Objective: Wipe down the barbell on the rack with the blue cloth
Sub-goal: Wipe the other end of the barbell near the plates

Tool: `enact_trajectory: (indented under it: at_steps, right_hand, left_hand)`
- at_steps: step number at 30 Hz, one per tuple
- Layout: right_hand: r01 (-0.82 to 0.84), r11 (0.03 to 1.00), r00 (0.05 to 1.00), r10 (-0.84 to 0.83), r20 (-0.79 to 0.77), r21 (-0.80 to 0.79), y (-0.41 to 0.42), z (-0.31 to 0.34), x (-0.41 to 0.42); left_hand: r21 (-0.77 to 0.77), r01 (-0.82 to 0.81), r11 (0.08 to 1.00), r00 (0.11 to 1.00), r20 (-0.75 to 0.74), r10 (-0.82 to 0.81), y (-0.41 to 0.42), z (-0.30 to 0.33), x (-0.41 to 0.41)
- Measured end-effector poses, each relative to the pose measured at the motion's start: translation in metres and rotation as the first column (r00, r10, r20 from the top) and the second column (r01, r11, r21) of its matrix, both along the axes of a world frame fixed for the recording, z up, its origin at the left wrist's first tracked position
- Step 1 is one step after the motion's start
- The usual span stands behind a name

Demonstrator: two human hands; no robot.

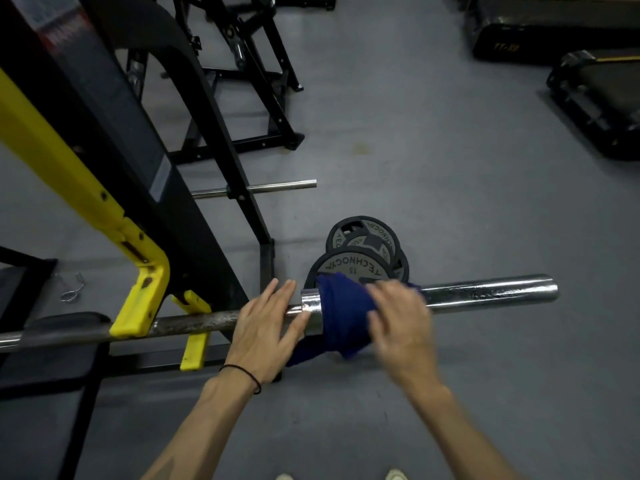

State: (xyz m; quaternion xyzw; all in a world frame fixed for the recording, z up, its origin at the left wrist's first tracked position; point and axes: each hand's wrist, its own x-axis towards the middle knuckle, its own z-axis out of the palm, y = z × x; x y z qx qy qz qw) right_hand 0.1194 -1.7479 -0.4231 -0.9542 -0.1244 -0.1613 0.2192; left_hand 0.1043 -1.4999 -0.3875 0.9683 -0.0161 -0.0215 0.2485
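The barbell (pixel 485 294) is seen lying across the rack (pixel 145 299), carried in a yellow hook, with its chrome sleeve reaching out to the right over the grey floor (pixel 415 133). The blue cloth (pixel 341 317) is wrapped around the inner part of the sleeve, just beside the collar, and a loose tail of it hangs below the bar. The left hand (pixel 265 332) is laid on the bar just left of the collar, its fingers held straight and spread, with the fingertips touching the bar and the edge of the cloth; nothing is gripped by it. A thin black band (pixel 242 370) is worn on the left wrist. The right hand (pixel 400 320) is placed over the cloth on the sleeve and is blurred; its fingers appear curved over the cloth, but whether the cloth is truly gripped cannot be told. Under the sleeve, dark weight plates (pixel 363 254) are stacked on the floor, the nearest one partly hidden by the cloth. A second, thinner steel bar (pixel 277 187) is seen further back, passing through the rack frame. A small wire clip (pixel 72 287) lies on the floor at the left. Dark machines are seen at the upper right, well apart from the rack.
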Motion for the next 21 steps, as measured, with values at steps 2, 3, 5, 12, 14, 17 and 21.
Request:
enact_trajectory:
  at_steps: [2, 3, 5, 12, 14, 17, 21]
  right_hand:
    - [0.222, 0.974, 0.975, -0.223, 0.006, 0.041, -0.052, 0.000, 0.009]
    - [0.331, 0.942, 0.943, -0.332, -0.003, 0.057, -0.069, 0.001, 0.010]
    - [0.474, 0.875, 0.880, -0.473, -0.035, 0.101, -0.073, -0.001, 0.012]
    - [0.249, 0.951, 0.968, -0.250, -0.016, 0.184, 0.084, -0.004, -0.014]
    - [0.075, 0.988, 0.997, -0.075, -0.001, 0.138, 0.099, -0.003, -0.022]
    - [-0.052, 0.998, 0.998, 0.052, 0.017, -0.030, 0.046, 0.000, -0.004]
    - [0.242, 0.970, 0.970, -0.242, 0.020, 0.014, -0.042, 0.001, 0.006]
  left_hand:
    - [0.006, 0.001, 1.000, 1.000, -0.007, -0.001, -0.001, 0.001, 0.001]
    - [0.011, 0.001, 1.000, 1.000, -0.012, -0.001, -0.002, 0.000, 0.002]
    - [0.020, -0.001, 1.000, 1.000, -0.012, 0.001, -0.002, -0.003, 0.002]
    - [0.042, -0.063, 0.997, 0.996, -0.058, 0.065, -0.008, -0.002, 0.004]
    - [0.043, -0.096, 0.994, 0.990, -0.099, 0.100, -0.011, -0.001, 0.009]
    - [-0.005, -0.181, 0.983, 0.979, -0.100, 0.180, -0.012, 0.002, 0.015]
    - [-0.104, -0.132, 0.986, 0.988, -0.089, 0.123, -0.007, 0.007, 0.009]
